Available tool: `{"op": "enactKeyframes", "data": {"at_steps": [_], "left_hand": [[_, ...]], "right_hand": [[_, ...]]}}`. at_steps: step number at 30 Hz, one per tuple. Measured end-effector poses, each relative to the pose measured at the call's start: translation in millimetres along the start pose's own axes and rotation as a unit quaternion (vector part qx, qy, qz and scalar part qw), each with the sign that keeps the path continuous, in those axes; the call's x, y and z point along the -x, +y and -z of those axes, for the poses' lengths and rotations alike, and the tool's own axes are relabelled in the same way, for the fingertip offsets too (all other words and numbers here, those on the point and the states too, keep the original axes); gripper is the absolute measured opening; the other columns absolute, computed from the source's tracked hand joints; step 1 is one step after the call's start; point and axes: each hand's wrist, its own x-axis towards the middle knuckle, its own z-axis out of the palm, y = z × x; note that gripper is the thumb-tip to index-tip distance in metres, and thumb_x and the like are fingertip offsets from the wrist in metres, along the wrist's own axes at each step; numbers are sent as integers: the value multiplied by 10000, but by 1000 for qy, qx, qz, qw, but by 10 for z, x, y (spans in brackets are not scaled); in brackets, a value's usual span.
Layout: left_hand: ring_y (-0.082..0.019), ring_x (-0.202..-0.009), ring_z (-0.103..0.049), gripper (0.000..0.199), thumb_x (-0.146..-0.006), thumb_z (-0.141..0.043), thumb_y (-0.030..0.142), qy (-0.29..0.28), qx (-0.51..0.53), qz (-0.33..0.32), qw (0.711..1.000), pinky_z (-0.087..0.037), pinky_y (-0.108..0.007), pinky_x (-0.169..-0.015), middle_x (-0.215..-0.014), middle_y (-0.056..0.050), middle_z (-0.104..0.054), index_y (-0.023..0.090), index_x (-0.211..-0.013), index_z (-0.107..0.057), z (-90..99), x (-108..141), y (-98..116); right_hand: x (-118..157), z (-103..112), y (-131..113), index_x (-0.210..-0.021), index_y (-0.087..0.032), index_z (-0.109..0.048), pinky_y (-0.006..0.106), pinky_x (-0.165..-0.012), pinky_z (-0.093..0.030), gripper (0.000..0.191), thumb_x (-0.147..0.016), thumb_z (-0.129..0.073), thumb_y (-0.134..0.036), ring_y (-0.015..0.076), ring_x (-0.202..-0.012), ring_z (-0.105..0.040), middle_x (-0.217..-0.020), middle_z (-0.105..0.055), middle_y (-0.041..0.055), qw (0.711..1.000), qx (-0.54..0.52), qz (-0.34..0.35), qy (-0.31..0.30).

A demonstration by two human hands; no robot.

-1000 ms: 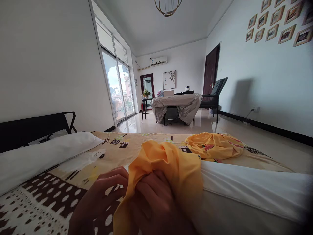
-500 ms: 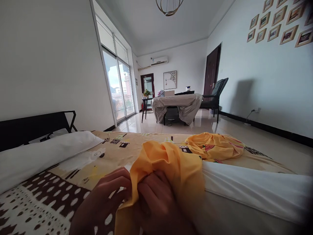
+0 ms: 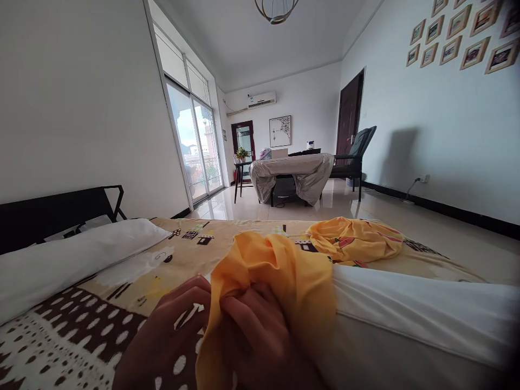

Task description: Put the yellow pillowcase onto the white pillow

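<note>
A yellow pillowcase [image 3: 300,281] is bunched around the near end of a white pillow [image 3: 406,303], which stretches off to the right. My right hand [image 3: 255,330] is closed on gathered cloth at the middle of the pillowcase. On the other side of its hanging edge, my left hand [image 3: 170,325] has its fingers curled and pinching the cloth. The fingertips of both hands are partly hidden by folds.
A crumpled yellow cloth [image 3: 353,238] with red prints lies on the patterned bed sheet [image 3: 227,254]. Another white pillow [image 3: 89,249] rests at the left by the black headboard [image 3: 57,214]. Beyond the bed stand a covered table [image 3: 290,165] and a black chair [image 3: 353,162].
Both hands, still gripping the pillowcase, have shifted very slightly left in the view. The edge of the cloth between them hangs a little differently. The whole view has also moved slightly.
</note>
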Motion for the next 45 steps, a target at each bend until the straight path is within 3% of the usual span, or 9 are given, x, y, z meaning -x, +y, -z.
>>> {"op": "enactKeyframes", "data": {"at_steps": [7,13,21,45], "left_hand": [[-137,-818,-531,120,-907,-437,159,-15,0,-29,999,-464,-214,-758,-889,-38,-558,193,-850,-536,11,-22,-10],[-122,-757,-521,148,-915,-445,200,2,-7,30,1000,-460,-195,-714,-858,-35,-537,187,-776,-492,-22,2,33],[-125,-822,-515,110,-915,-445,162,0,-20,2,1000,-452,-198,-760,-878,-29,-525,192,-817,-486,-13,3,-30],[-105,-742,-480,137,-912,-419,117,-16,-34,-49,998,-435,-188,-696,-820,-13,-501,177,-824,-506,6,-61,34]], "right_hand": [[14,-13,16,-870,-160,-581,307,-801,-419,155,-870,-447,-82,133,-702,-534,-720,-614,17,999,-8,-1,-36],[34,-28,7,-769,-177,-544,309,-815,-389,137,-856,-468,-104,131,-691,-512,-673,-574,-3,998,-2,-14,-55],[32,-32,-12,-761,-181,-537,309,-805,-384,148,-871,-462,-117,130,-691,-508,-669,-579,-8,998,8,-21,-61],[81,-81,39,-753,-161,-511,307,-792,-350,136,-852,-469,-76,127,-692,-464,-667,-545,-2,998,6,2,-58]]}}
